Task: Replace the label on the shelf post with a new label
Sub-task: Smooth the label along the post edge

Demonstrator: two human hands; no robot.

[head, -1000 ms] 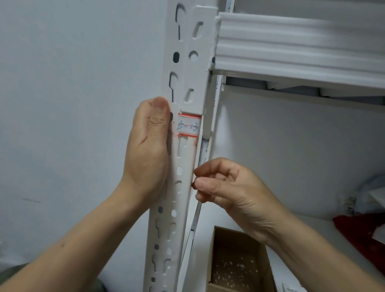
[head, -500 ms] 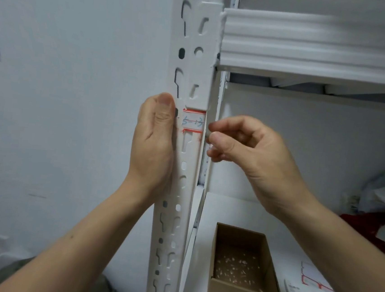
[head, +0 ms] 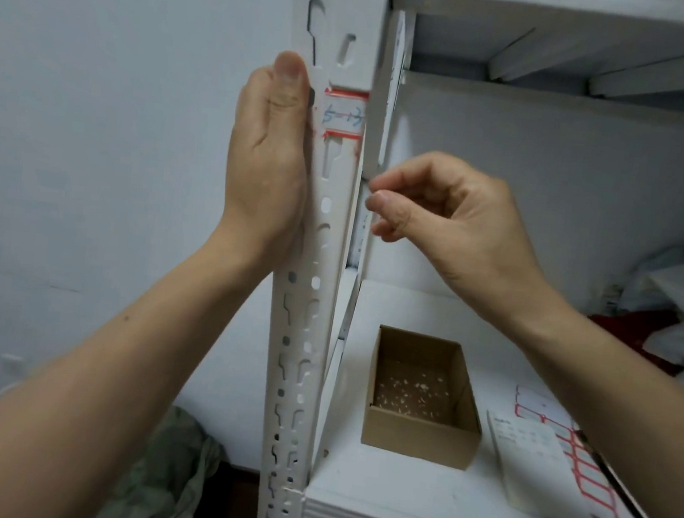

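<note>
The white perforated shelf post [head: 311, 339] stands upright in the middle. A worn label [head: 343, 115] with red borders and blue handwriting is stuck on it at thumb height. My left hand [head: 264, 159] holds the post from its left side, thumb straight up beside the label, fingers hidden behind the post. My right hand [head: 452, 223] hovers just right of the post, below the label, with thumb and forefinger pinched together. I see nothing between them. A sheet of new red-bordered labels [head: 591, 470] lies on the shelf at lower right.
An open cardboard box [head: 415, 437] with several white scraps inside sits on the white shelf board [head: 413, 499]. A white pad [head: 529, 460] lies on the label sheet. Red and white cloth [head: 655, 326] is piled at far right. Green fabric [head: 169, 472] lies on the floor.
My right hand rose to the label's right edge, then dropped down and away from it, still pinched. My left hand has stayed on the post.
</note>
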